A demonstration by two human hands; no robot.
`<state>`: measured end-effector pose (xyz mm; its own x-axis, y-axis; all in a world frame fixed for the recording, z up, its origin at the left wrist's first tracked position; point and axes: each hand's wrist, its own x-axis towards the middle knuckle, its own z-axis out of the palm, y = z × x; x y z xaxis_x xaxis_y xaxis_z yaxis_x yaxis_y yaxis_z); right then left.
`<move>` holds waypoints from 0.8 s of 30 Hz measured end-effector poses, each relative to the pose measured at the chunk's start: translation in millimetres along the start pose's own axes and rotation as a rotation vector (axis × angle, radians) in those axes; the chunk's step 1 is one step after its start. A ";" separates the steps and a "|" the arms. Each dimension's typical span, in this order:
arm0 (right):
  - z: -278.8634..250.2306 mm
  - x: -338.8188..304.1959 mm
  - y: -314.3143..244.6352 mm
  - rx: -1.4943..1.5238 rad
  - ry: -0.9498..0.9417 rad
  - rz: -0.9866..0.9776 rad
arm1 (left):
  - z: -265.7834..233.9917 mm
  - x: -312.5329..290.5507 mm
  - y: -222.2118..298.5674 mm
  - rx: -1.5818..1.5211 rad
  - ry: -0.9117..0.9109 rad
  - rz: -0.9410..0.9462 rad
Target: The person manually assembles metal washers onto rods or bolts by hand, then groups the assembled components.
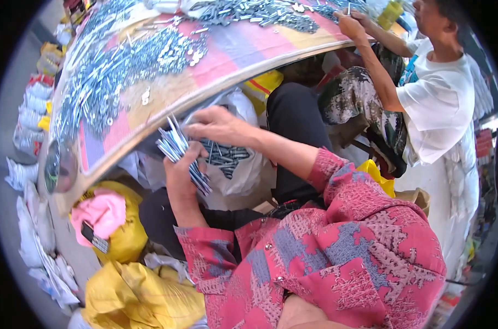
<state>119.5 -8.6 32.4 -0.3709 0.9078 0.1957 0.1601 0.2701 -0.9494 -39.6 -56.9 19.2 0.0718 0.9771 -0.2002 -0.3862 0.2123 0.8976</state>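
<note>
My left hand (pixel 182 171) is wrapped round a bundle of long, thin metal bolts (pixel 174 143), held upright and slightly tilted just below the table's near edge. Their ends fan out above and below my fist. Beside the top of the bundle is my right hand (pixel 218 126), its fingers bent together; whatever is between the fingertips is hidden. Under both hands a white plastic bag (pixel 249 174) stands open, with many more dark metal bolts (pixel 224 159) inside. My right forearm passes over the bag.
A table (pixel 227 46) with a striped cloth bears heaps of bolts (pixel 134 66) and small white nuts (pixel 146 96). At right sits a co-worker (pixel 435 98), hands over the table. Yellow sacks (pixel 142 296), a pink cloth (pixel 103 214) and a phone (pixel 94 237) lie at left.
</note>
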 end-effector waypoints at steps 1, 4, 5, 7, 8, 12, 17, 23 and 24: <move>-0.2 -1.2 -7.1 0.087 -0.025 0.110 | 8.2 0.1 0.9 0.010 -0.021 0.009; -13.5 11.2 3.8 0.238 -0.061 0.184 | 27.6 8.7 0.4 -0.052 -0.052 -0.011; -20.6 13.1 3.4 0.139 -0.015 0.153 | 31.9 11.7 -0.9 -0.097 -0.046 -0.015; -27.1 28.2 12.7 0.144 0.175 0.037 | 18.7 22.1 -6.5 -0.149 -0.141 -0.081; -34.4 34.5 -6.5 0.165 0.288 0.111 | 13.7 23.8 -10.3 -0.145 -0.122 -0.073; -58.9 57.5 -2.9 -0.132 0.290 0.062 | 23.2 27.2 -9.9 -0.261 -0.083 -0.122; -49.0 61.2 4.3 -0.035 0.193 -0.027 | 29.4 25.5 -6.7 -0.255 -0.034 -0.114; -70.3 77.7 16.8 0.150 -0.023 0.101 | 21.2 33.1 -15.0 -0.435 -0.073 -0.226; -87.3 93.2 27.6 -0.006 0.101 0.062 | 19.5 34.8 -13.7 -0.439 -0.077 -0.249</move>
<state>169.3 111.4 45.8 -0.2662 0.9504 0.1607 0.1855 0.2141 -0.9590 -13.9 -25.5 7.5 0.2719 0.8993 -0.3426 -0.6979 0.4294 0.5732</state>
